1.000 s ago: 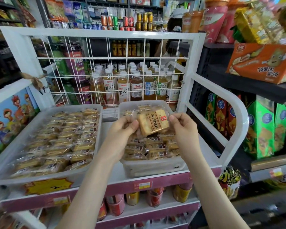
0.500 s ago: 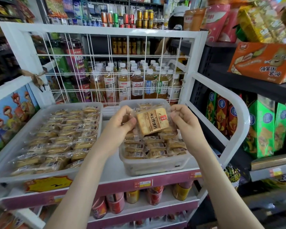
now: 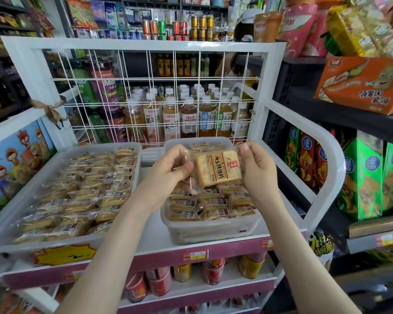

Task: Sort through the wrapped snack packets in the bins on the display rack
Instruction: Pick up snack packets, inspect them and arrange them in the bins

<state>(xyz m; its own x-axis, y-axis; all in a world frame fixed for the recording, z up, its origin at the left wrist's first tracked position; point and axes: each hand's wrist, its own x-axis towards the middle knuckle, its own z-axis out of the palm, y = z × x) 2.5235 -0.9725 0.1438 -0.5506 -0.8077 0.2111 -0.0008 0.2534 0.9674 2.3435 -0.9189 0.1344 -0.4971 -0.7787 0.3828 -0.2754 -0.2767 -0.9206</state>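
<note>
Snack packet [image 3: 218,167] could slip, because each hand pinches only the thin clear wrap at its ends. If it drops, I think it lands back in the small bin [image 3: 213,230] below and gets mixed up with the others. A hard pull might tear the wrap.

The left hand [image 3: 170,173] is curled and pinches the packet's 9 o'clock edge. The right hand [image 3: 256,168] is curled too and pinches the 3 o'clock edge. The packet is up in the air over the small bin. The big bin [image 3: 55,243] sits at the small bin's 9 o'clock.
</note>
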